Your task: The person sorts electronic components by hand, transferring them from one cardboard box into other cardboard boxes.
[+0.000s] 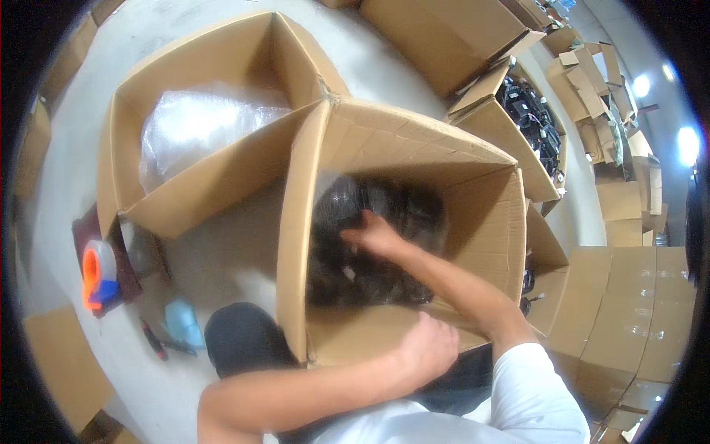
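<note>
The scene is brightly lit, with ceiling lamps at the far right burning out to white blobs. Strong glare on the clear plastic wrap at the left washes out its folds. The pale floor looks evenly bright at the far side, but falls into soft shadow beside the near carton. Inside that carton, the dark bundle is murky and soft, its detail hard to read, with small dull highlights. The right hand above it has slightly smeared edges. Straight cardboard edges bow, most strongly toward the rim, where the round view darkens to black. Small items at the left look soft.
</note>
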`<control>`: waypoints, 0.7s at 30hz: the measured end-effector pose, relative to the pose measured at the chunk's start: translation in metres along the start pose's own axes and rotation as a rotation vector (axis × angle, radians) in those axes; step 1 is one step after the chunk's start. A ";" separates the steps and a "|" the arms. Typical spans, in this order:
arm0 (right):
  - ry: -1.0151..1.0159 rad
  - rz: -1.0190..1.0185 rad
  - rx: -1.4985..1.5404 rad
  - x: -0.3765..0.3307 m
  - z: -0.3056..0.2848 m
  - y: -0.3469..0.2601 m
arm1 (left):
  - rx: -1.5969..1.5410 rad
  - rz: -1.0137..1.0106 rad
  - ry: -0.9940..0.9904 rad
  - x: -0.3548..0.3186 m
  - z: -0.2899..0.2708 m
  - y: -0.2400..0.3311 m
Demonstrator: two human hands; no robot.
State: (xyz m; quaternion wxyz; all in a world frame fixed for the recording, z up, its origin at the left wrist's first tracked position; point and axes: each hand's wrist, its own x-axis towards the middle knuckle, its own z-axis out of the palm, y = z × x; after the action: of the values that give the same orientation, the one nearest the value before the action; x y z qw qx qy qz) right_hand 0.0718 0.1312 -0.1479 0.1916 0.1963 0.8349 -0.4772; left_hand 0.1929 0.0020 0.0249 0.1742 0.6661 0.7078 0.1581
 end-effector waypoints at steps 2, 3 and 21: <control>-0.024 0.103 0.055 0.004 -0.008 -0.009 | 0.022 0.017 -0.005 0.005 -0.003 0.001; 0.061 0.015 -0.033 0.007 -0.006 -0.001 | 0.047 0.022 -0.013 0.007 -0.005 0.002; -0.066 -0.227 -0.644 -0.018 0.009 -0.003 | -0.020 -0.015 -0.020 0.007 0.001 0.000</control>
State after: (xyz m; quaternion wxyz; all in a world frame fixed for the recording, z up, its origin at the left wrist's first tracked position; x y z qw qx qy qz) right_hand 0.0861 0.1195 -0.1408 0.2162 0.0159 0.9526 -0.2135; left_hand 0.1934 0.0087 0.0236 0.1888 0.6605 0.7095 0.1572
